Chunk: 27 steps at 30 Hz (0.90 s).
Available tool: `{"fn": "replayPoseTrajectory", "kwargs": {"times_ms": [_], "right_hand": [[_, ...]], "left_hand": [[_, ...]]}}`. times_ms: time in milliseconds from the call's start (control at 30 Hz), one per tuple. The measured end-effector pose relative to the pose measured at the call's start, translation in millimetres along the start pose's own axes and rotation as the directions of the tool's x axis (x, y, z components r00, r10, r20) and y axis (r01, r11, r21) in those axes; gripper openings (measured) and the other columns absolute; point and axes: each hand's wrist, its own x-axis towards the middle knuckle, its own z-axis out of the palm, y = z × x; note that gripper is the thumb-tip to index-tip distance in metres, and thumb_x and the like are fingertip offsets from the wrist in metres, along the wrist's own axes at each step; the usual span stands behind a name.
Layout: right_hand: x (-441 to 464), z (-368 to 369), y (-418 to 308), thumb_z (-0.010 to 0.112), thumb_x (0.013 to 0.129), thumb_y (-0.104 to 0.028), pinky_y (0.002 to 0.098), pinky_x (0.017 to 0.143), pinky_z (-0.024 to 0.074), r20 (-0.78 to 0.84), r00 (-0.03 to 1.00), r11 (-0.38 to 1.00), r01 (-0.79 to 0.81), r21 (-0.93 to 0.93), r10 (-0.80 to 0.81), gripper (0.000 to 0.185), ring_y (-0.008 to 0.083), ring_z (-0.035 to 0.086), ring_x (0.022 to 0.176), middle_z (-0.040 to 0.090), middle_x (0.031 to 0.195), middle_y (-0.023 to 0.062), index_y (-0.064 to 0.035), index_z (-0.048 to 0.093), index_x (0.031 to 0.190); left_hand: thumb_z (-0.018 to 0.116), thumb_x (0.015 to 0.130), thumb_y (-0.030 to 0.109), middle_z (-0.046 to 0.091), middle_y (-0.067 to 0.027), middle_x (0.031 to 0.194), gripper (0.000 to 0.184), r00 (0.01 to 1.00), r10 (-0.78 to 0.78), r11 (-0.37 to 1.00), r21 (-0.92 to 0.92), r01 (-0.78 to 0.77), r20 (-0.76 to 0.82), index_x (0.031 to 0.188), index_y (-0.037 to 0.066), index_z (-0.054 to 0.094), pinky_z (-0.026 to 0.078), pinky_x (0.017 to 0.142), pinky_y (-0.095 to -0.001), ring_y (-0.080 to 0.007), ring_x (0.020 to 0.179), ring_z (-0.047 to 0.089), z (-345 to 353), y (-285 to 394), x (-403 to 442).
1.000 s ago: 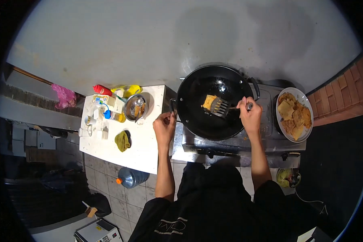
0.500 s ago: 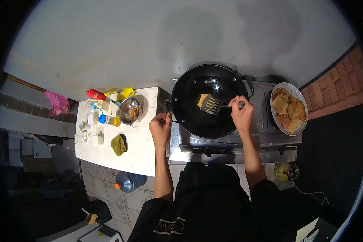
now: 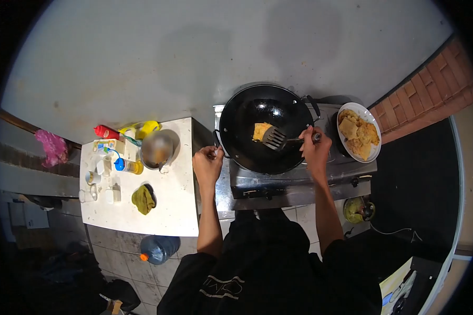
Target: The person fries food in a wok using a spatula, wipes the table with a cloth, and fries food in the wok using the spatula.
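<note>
A black wok (image 3: 252, 152) stands on the metal stove (image 3: 299, 184). In it lies a square golden piece of food (image 3: 260, 130), touching the front edge of a slotted spatula (image 3: 275, 139). My right hand (image 3: 316, 148) is wrapped round the spatula's handle at the wok's right side. My left hand (image 3: 208, 161) is closed at the wok's left loop handle (image 3: 216, 138), thumb and fingers together around its lower end. To the right of the wok is a white oval plate (image 3: 374, 153) piled with several browned flat pieces.
On the white table (image 3: 176, 202) at the left are a metal bowl (image 3: 156, 150), a red bottle (image 3: 106, 132), a blue-capped bottle (image 3: 127, 165), small containers and a green cloth (image 3: 143, 200). A large water bottle (image 3: 161, 249) lies on the floor. Bricks (image 3: 425, 100) edge the right.
The whole view has shifted and turned slightly. The spatula has drawn back a little from the food piece, which now shows more. Both hands keep their holds.
</note>
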Motion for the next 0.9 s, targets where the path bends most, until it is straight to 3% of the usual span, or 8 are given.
{"fn": "replayPoseTrajectory", "kwargs": {"times_ms": [133, 167, 333, 400, 633, 800, 833, 900], "right_hand": [[0, 11, 16, 0.052, 0.097, -0.020, 0.0233, 0.037, 0.0379, 0.006, 1.000, 0.996, 0.016, 0.084, -0.016, 0.034, 0.0076, 0.052, 0.041, 0.057, 0.057, 0.0038, 0.0013, 0.058, 0.071], [0, 13, 22, 0.052, 0.098, -0.020, 0.0232, 0.037, 0.0377, 0.023, 0.999, 0.998, 0.027, 0.059, -0.028, 0.034, 0.0076, 0.052, 0.042, 0.058, 0.058, 0.0037, 0.0011, 0.058, 0.072], [-2, 13, 23, 0.051, 0.098, -0.019, 0.0230, 0.037, 0.0374, 0.038, 0.999, 0.999, -0.026, 0.046, 0.024, 0.033, 0.0075, 0.052, 0.042, 0.058, 0.060, 0.0036, 0.0005, 0.057, 0.072], [-2, 7, 29, 0.050, 0.098, -0.020, 0.0232, 0.037, 0.0367, 0.036, 0.999, 0.997, -0.021, 0.077, 0.019, 0.034, 0.0077, 0.052, 0.042, 0.058, 0.060, 0.0032, 0.0001, 0.057, 0.072], [-6, 15, 31, 0.050, 0.099, -0.021, 0.0236, 0.036, 0.0359, -0.003, 0.998, 0.988, -0.061, 0.143, 0.062, 0.035, 0.0079, 0.051, 0.041, 0.058, 0.058, 0.0034, -0.0008, 0.057, 0.071], [-8, 13, 25, 0.050, 0.099, -0.019, 0.0228, 0.034, 0.0359, 0.024, 0.998, 0.997, -0.064, 0.043, 0.063, 0.033, 0.0092, 0.050, 0.039, 0.061, 0.066, 0.0063, 0.0010, 0.055, 0.073], [-8, 13, 22, 0.050, 0.098, -0.022, 0.0232, 0.035, 0.0367, -0.014, 0.999, 0.998, -0.038, 0.044, 0.038, 0.035, 0.0086, 0.052, 0.041, 0.057, 0.057, 0.0032, -0.0009, 0.057, 0.071], [-5, 14, 24, 0.050, 0.098, -0.022, 0.0231, 0.036, 0.0373, -0.023, 0.999, 0.999, -0.034, 0.042, 0.035, 0.035, 0.0086, 0.052, 0.041, 0.057, 0.057, 0.0031, -0.0008, 0.057, 0.071]], "left_hand": [[0.075, 0.078, 0.020, 0.066, -0.0125, 0.065, 0.024, 0.997, -0.055, 0.998, 0.009, 0.055, 0.048, 0.085, -0.003, 0.072, 0.049, 0.058, -0.0316, -0.0198, 0.058, 0.064, -2, 0, 1], [0.075, 0.076, 0.021, 0.062, -0.0112, 0.060, 0.025, 1.000, -0.005, 1.000, -0.028, 0.006, 0.005, 0.078, -0.003, 0.070, 0.047, 0.054, -0.0308, -0.0193, 0.053, 0.061, 0, -2, 1], [0.075, 0.076, 0.021, 0.061, -0.0113, 0.059, 0.025, 1.000, 0.024, 1.000, 0.000, -0.024, 0.006, 0.075, -0.003, 0.068, 0.046, 0.054, -0.0315, -0.0200, 0.052, 0.060, -1, -4, 4], [0.074, 0.078, 0.019, 0.064, -0.0104, 0.063, 0.023, 0.997, -0.043, 0.999, 0.034, 0.041, 0.068, 0.080, -0.004, 0.070, 0.048, 0.059, -0.0315, -0.0192, 0.057, 0.062, -2, -3, 3], [0.074, 0.076, 0.019, 0.062, -0.0136, 0.061, 0.025, 0.996, 0.050, 0.999, -0.018, -0.051, -0.070, 0.079, -0.005, 0.069, 0.047, 0.055, -0.0326, -0.0230, 0.053, 0.061, 8, -9, -2], [0.074, 0.076, 0.020, 0.063, -0.0140, 0.062, 0.026, 0.995, 0.071, 0.997, -0.010, -0.072, -0.073, 0.079, -0.005, 0.069, 0.047, 0.055, -0.0330, -0.0237, 0.054, 0.061, 9, -13, -2], [0.074, 0.076, 0.020, 0.062, -0.0138, 0.062, 0.026, 0.995, 0.064, 0.998, -0.019, -0.066, -0.074, 0.079, -0.005, 0.069, 0.047, 0.055, -0.0327, -0.0233, 0.054, 0.061, 9, -13, -2], [0.074, 0.076, 0.020, 0.062, -0.0137, 0.062, 0.026, 0.996, 0.055, 0.998, -0.028, -0.057, -0.074, 0.079, -0.005, 0.069, 0.047, 0.054, -0.0324, -0.0229, 0.053, 0.061, 10, -12, -2]]}}
